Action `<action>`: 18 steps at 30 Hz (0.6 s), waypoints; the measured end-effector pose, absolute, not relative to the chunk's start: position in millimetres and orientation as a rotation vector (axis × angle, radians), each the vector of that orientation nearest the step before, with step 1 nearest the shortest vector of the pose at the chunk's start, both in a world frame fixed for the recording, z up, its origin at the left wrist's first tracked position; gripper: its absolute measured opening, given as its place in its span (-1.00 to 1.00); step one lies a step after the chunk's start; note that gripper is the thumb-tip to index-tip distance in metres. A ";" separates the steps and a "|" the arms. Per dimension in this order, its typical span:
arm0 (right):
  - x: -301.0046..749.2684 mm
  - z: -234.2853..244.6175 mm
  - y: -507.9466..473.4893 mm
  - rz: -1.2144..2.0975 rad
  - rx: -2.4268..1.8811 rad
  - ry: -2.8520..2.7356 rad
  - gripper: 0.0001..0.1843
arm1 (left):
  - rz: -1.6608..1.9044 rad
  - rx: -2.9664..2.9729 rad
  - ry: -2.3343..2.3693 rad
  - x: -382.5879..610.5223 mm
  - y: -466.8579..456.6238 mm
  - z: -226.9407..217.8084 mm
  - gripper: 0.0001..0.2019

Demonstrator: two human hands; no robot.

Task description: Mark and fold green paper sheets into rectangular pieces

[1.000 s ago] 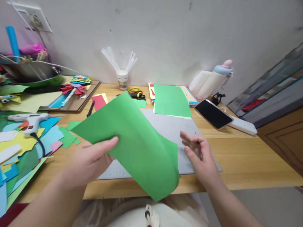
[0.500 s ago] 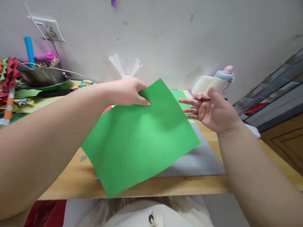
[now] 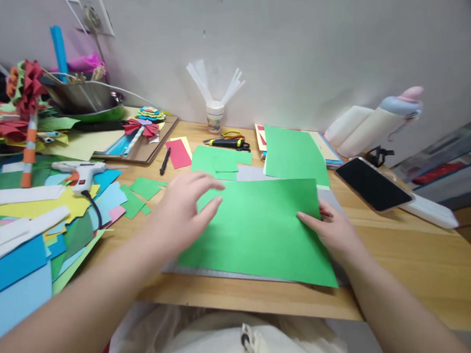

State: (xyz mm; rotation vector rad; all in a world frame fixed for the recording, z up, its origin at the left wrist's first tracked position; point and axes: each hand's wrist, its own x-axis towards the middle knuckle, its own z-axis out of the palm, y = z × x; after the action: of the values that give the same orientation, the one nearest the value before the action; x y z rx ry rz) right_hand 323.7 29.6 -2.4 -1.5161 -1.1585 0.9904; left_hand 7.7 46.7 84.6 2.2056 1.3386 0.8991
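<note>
A green paper sheet (image 3: 260, 229) lies flat on a grey cutting mat (image 3: 254, 172) on the wooden table. My left hand (image 3: 182, 212) rests on the sheet's left edge, fingers spread and flat. At the sheet's right edge my right hand (image 3: 330, 230) presses down, and a thin red pencil (image 3: 325, 213) pokes out from under its fingers.
Coloured paper scraps and a white glue gun (image 3: 81, 174) cover the left of the table. Scissors (image 3: 228, 142), a cup of white sticks (image 3: 215, 115) and a paper stack (image 3: 294, 151) stand behind the mat. A black phone (image 3: 373, 184) and a bottle (image 3: 376, 122) lie at the right.
The green sheet, held up in the air by my left hand before, now lies flat on the mat. Both hands have come down onto its edges.
</note>
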 end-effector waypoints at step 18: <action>314.4 -10.8 25.3 0.900 -1.774 -0.965 -0.49 | 0.989 2.042 2.100 -49.5 -105.3 -45.8 -0.59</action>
State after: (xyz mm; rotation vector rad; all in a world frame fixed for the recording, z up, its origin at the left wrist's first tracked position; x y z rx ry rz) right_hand 314.4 25.3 -10.8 -1.7741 -0.9653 0.8997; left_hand -49.5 -105.3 -45.8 2.0417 2.0998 0.9887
